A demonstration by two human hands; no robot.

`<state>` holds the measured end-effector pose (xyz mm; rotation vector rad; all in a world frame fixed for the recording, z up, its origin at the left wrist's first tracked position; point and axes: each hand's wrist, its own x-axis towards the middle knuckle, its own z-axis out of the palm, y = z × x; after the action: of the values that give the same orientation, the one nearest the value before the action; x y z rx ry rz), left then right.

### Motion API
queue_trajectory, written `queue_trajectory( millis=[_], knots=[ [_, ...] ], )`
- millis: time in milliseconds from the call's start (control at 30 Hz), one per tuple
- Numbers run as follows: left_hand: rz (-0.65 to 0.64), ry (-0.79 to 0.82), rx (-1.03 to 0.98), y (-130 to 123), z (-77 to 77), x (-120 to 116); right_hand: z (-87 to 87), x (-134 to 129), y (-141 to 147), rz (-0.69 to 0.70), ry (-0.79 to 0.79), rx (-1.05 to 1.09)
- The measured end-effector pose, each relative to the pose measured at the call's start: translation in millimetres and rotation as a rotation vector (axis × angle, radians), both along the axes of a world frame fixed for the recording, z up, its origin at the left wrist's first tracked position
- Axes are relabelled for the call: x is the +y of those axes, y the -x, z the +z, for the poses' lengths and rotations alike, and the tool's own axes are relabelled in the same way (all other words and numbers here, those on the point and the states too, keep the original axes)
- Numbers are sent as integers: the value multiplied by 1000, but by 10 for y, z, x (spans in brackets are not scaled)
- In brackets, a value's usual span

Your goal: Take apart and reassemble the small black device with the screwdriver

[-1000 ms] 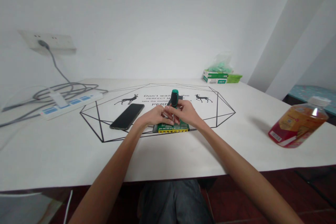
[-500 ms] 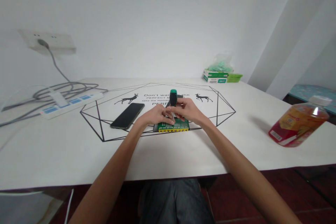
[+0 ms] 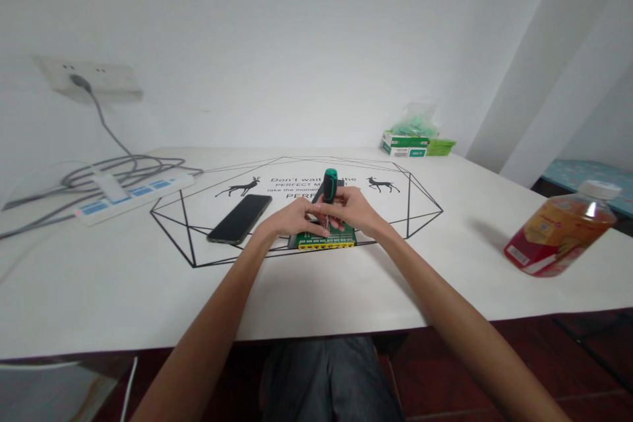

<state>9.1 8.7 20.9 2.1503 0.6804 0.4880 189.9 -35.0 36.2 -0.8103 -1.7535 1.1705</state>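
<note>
My right hand (image 3: 350, 210) is closed around a screwdriver (image 3: 330, 186) with a black and green handle. The screwdriver stands nearly upright, tilted slightly right, its tip down at a green circuit board (image 3: 341, 237). Along the board's near edge runs a yellow connector strip (image 3: 326, 245). My left hand (image 3: 297, 217) rests over the board's left part, thumb and fingers drawn together close to the screwdriver's shaft. Whatever lies between those fingertips is hidden. Behind the screwdriver, a dark object (image 3: 317, 192) is partly covered by my right hand.
A black phone (image 3: 240, 218) lies left of the board. Farther left are a power strip (image 3: 136, 198) and coiled grey cables (image 3: 93, 175). A drink bottle (image 3: 561, 231) stands at the right. Green and white boxes (image 3: 405, 143) with a plastic bag sit at the back right.
The screwdriver's handle has shifted a little to the right and tilts slightly. My hands stay over the board in almost the same place.
</note>
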Motion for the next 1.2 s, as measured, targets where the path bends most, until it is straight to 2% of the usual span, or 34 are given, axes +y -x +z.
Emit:
queue_trajectory(
  millis=[200,400,667,933,1200],
  knots=[
    [-28,55,15,16,51,-32,-45,34,-32,8,9,-6],
    [-52,89,-16,4,27,-26,-49,30,-17,19,38,6],
    [14,61,-28,0,3,-10,-79,49,-7,11,7,32],
    [-10,38,-41,-23,43,-32,-89,61,-14,-13,18,44],
    [61,16,-44,-35,13,-13,-75,74,-31,-80,11,33]
  ],
)
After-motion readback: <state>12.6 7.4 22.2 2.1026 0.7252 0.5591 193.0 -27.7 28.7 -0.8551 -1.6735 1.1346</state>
